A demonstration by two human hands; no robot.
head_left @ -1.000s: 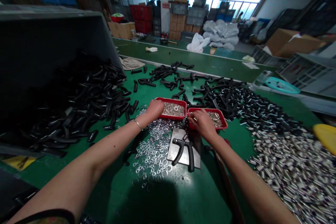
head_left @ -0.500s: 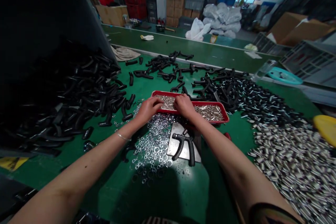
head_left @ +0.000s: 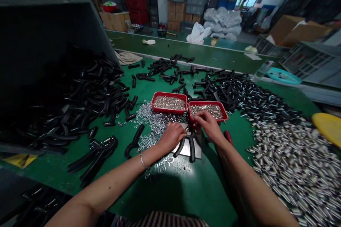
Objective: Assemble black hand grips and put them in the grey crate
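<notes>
A black two-handled, plier-like tool lies on a metal plate, handles toward me. My left hand is closed, its fingertips at the tool's upper end; whatever they pinch is too small to make out. My right hand is held above the front edge of the right red tray, thumb and fingers pinched together, with any small part between them hidden. That tray holds small silvery pins. Just left of it, the left red tray is filled with tiny metal pieces.
Loose metal rings spread left of the plate. Black handles spill from a tipped grey bin at left. To the right lie heaps of metal cylinders and black parts with pins. A red-handled object lies beside my right forearm.
Both hands have left the left tray. My left hand came back toward me to the tool's upper end; my right hand moved right and nearer, to the right tray's front edge.
</notes>
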